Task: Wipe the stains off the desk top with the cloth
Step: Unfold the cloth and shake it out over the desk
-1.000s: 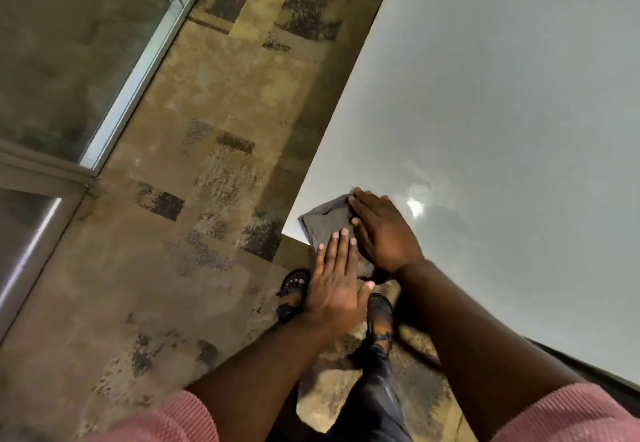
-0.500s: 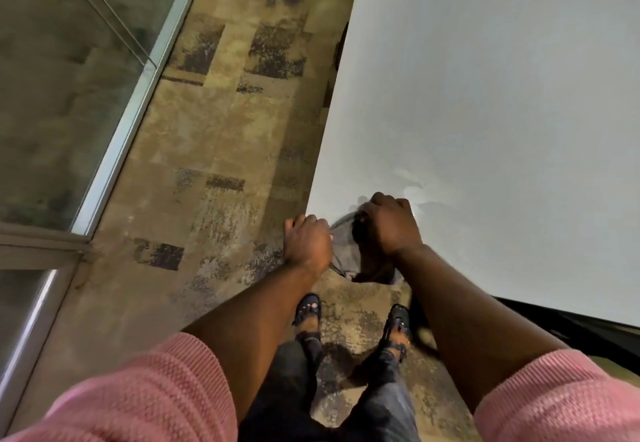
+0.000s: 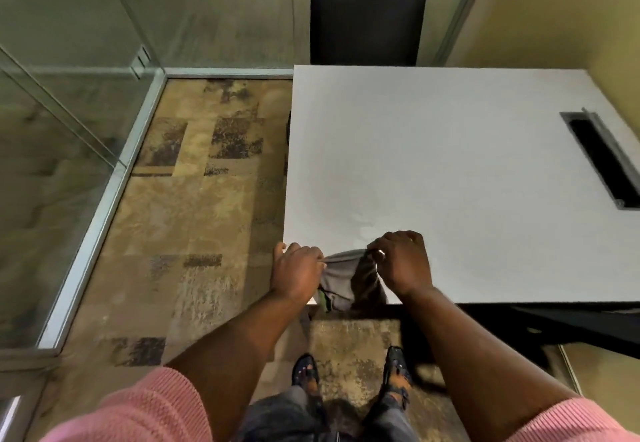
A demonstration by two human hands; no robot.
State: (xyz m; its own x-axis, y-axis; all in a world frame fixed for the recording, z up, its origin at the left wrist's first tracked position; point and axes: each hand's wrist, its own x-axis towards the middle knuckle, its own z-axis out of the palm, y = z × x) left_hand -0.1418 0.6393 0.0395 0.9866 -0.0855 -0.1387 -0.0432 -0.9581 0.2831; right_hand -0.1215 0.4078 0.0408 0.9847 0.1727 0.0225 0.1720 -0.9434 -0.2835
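Observation:
A grey cloth point(image 3: 341, 277) hangs stretched between both my hands over the near left corner of the white desk top point(image 3: 450, 178). My left hand point(image 3: 296, 270) grips its left end at the desk's corner. My right hand point(image 3: 401, 261) pinches the cloth's right end just above the desk surface. The lower part of the cloth droops past the desk's front edge. Faint pale smudges point(image 3: 363, 225) mark the desk just beyond my hands.
A black chair point(image 3: 367, 20) stands at the desk's far side. A dark cable slot point(image 3: 604, 157) is cut into the desk at the right. Glass partitions point(image 3: 62, 130) bound the patterned carpet point(image 3: 207, 206) on the left. My feet point(image 3: 349, 372) stand below the desk's front edge.
The cloth lay flat under my right hand at the corner; now both hands have lifted it and hold it spread between them. My view has tilted up, showing the whole desk.

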